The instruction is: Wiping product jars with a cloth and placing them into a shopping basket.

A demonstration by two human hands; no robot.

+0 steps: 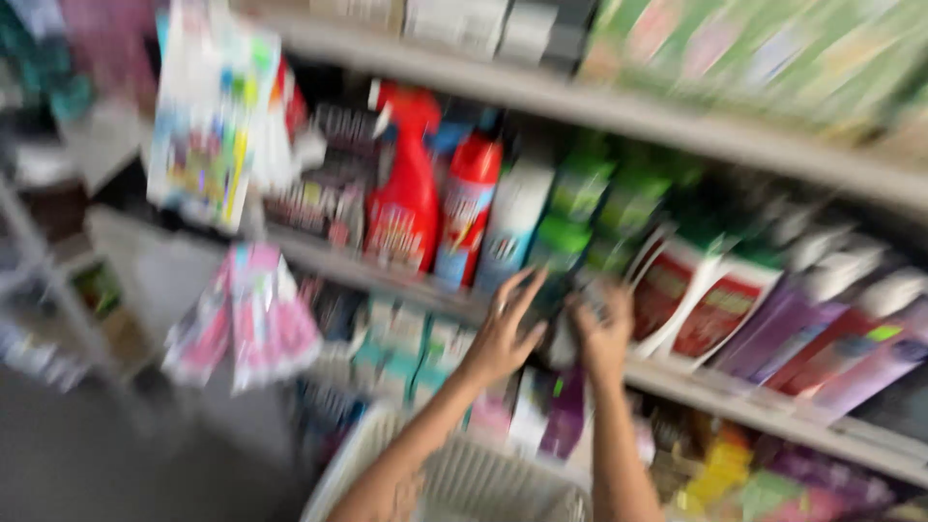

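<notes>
The picture is heavily blurred. Both my hands reach up to a shop shelf (387,275) lined with cleaning bottles. My left hand (503,333) has its fingers spread, close to a dark object at the shelf's edge. My right hand (601,333) is curled around that dark object (563,324), which is too blurred to name. Just above stand green-capped bottles (565,227), a white spray can (510,222) and a red spray bottle (404,193). A white plastic basket (464,478) sits below my forearms.
White and purple bottles (773,319) fill the shelf to the right. Hanging packets (208,116) and pink packets (256,314) dangle at the left. A higher shelf (599,106) carries green boxes. Grey floor (77,454) shows at lower left beside a white rack (58,280).
</notes>
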